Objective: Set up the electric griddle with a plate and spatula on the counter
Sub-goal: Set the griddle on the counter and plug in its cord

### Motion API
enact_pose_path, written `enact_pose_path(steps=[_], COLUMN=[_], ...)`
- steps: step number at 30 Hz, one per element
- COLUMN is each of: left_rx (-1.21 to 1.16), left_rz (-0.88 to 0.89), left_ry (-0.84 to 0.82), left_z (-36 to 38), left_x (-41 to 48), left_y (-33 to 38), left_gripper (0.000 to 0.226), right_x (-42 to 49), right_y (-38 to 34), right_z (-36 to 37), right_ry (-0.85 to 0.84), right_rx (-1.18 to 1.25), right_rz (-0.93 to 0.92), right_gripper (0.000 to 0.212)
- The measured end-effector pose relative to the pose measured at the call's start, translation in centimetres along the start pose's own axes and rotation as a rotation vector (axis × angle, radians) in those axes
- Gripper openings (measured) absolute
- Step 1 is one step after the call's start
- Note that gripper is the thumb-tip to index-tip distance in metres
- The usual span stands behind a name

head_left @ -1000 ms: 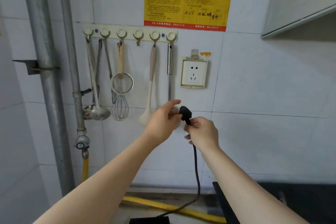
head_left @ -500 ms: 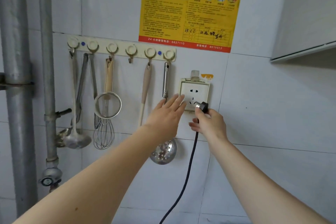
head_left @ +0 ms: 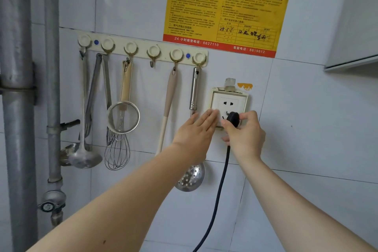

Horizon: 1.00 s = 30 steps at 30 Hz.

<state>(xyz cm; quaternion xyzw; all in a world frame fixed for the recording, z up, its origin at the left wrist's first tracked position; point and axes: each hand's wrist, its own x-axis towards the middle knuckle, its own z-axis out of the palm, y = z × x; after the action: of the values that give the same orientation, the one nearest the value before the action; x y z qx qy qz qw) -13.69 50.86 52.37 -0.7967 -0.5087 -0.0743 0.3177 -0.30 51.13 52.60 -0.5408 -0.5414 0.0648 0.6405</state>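
My right hand point(head_left: 245, 135) grips a black plug point(head_left: 233, 119) and holds it against the lower holes of the white wall socket point(head_left: 229, 102). Its dark cord point(head_left: 218, 196) hangs down and leaves the bottom of the view. My left hand point(head_left: 196, 131) lies flat with fingers straight, its fingertips pressed on the socket's lower left corner. A beige-handled spatula point(head_left: 168, 104) hangs from the hook rail point(head_left: 143, 49). The griddle, the plate and the counter are out of view.
On the rail hang a ladle point(head_left: 83, 155), tongs, a small strainer point(head_left: 122, 116), a whisk point(head_left: 117, 151) and a slotted steel skimmer point(head_left: 192, 178). Grey pipes point(head_left: 18, 108) with a valve run down the left. A yellow safety poster point(head_left: 227, 6) is above, a cabinet edge point(head_left: 351, 63) at the right.
Both hands rose from chest height to the socket. My right hand carried the plug up to its lower holes; my left hand let go of the plug and flattened beside the socket.
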Motion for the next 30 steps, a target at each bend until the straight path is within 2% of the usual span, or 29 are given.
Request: enact_pose_path(steps=[6, 10, 12, 15, 20, 24, 30], left_rx=[-0.007, -0.025, -0.04, -0.054, -0.041, -0.05, -0.063], left_rz=[0.009, 0.018, 0.026, 0.038, 0.049, 0.052, 0.069], left_ry=[0.001, 0.009, 0.014, 0.021, 0.012, 0.013, 0.013], left_z=[0.0, 0.0, 0.0, 0.1, 0.0, 0.0, 0.0], left_x=[-0.1, -0.2, -0.2, -0.2, -0.2, -0.2, -0.2], left_y=[0.0, 0.0, -0.2, -0.6, -0.8, -0.9, -1.1], left_gripper=[0.077, 0.075, 0.076, 0.078, 0.08, 0.08, 0.08], right_x=[0.5, 0.8, 0.6, 0.3, 1.4, 2.4, 2.9], right_y=[-0.7, -1.0, -0.7, 0.1, 0.0, -0.3, -0.6], right_z=[0.4, 0.6, 0.4, 0.1, -1.1, -1.8, -1.1], right_ry=[0.017, -0.007, -0.011, -0.027, -0.109, -0.168, -0.08], right_rx=[-0.094, -0.059, -0.019, 0.153, 0.256, 0.28, 0.188], right_rz=[-0.022, -0.015, -0.001, 0.015, 0.106, 0.182, 0.232], right_gripper=[0.045, 0.047, 0.042, 0.022, 0.018, 0.02, 0.03])
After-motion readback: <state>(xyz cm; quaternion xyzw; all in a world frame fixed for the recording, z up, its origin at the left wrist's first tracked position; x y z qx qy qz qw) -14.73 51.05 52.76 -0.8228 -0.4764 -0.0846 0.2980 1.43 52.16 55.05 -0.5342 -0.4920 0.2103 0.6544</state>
